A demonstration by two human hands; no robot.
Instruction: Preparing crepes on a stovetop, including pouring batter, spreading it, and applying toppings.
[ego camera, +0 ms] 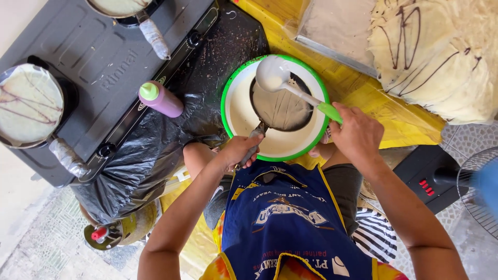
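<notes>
A green-rimmed bowl [236, 122] of white batter sits in front of me. My left hand [238, 150] grips the handle of a small dark pan [280, 106] held over the bowl, its inside coated with pale batter. My right hand [358, 135] holds the green handle of a white ladle [272, 72], whose cup rests above the pan's far edge.
A two-burner stove [104, 67] lies at left with a battered pan [28, 106] on it and another pan [122, 8] at the top. A purple squeeze bottle [161, 98] lies on black plastic [140, 155]. Stacked thin crepes [436, 52] sit at right, a fan [477, 186] beyond.
</notes>
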